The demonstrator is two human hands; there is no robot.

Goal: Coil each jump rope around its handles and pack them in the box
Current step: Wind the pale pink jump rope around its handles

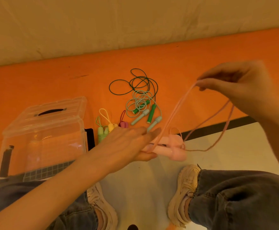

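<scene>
Six jump ropes show: one pink rope (171, 148), one dark green rope (149, 113), one pale mint rope (142, 116), and three coiled bundles, light green (100, 131), yellow (110, 126) and magenta (123, 124). One clear box (42, 130). Two hands, two shoes.

The clear box (42, 133) stands at the left end of the orange mat (36, 83), lid raised behind it, mouth open from above. Just right of it a row of coiled ropes (109, 127) lies, and farther right the loose green ropes (140, 97) sprawl toward the mat's far edge. Pink cord (173, 112) stretches taut between both hands, crossing the air above the mat's near edge. The mat's far left stretch is bare.
</scene>
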